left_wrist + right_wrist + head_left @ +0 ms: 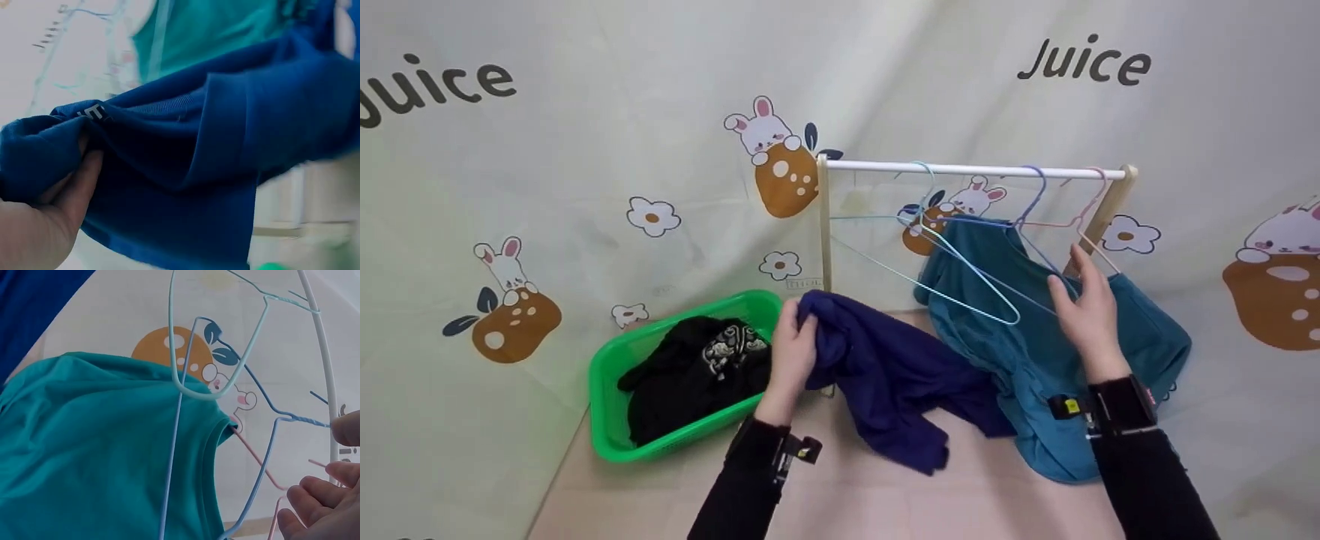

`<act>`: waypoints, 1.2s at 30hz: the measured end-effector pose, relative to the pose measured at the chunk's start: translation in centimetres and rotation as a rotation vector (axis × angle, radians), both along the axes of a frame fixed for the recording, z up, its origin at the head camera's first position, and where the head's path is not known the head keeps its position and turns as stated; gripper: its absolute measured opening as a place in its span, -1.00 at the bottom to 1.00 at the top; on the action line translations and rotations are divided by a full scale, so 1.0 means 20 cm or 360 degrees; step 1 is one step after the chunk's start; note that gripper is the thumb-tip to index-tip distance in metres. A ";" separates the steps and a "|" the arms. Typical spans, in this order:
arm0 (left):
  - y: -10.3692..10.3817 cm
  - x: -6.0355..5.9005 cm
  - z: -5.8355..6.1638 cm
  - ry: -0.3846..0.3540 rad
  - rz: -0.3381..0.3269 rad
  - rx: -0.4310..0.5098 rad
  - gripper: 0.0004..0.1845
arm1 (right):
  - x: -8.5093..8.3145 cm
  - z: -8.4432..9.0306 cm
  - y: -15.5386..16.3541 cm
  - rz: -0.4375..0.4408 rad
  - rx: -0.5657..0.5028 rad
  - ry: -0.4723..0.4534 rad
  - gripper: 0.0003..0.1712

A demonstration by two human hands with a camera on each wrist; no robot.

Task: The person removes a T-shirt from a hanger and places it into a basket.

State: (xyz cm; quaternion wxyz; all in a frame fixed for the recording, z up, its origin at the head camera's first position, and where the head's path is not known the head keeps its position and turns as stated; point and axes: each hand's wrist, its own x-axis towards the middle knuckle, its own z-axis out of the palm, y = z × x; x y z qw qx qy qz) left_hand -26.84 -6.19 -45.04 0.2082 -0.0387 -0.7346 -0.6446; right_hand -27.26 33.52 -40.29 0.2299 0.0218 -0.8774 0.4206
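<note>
My left hand [795, 322] grips a bunched edge of a navy blue garment [892, 375], which trails down onto the table. In the left wrist view my thumb [84, 163] pinches the navy cloth [214, 169]. My right hand [1069, 270] is raised with straight fingers at the rack, between a blue hanger [1039, 184] and a pink hanger [1099, 180]. The right wrist view shows its fingers [332, 472] loosely spread beside the blue hanger wire [264, 461], holding nothing. A teal garment [1005, 337] hangs from the white rail [975, 169]. An empty light teal hanger [928, 180] hangs to its left.
A green basket [607, 420] with black clothes [690, 375] sits at the left on the table. The small wooden rack stands in front of a backdrop printed with rabbits and the word Juice. Bare pink tabletop lies in front of me.
</note>
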 end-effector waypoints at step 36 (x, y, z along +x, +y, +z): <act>-0.60 -0.15 0.72 0.0709 0.0603 -0.0319 -0.75 | 0.08 -0.09 0.20 -0.0141 -0.0078 -0.0130 -0.30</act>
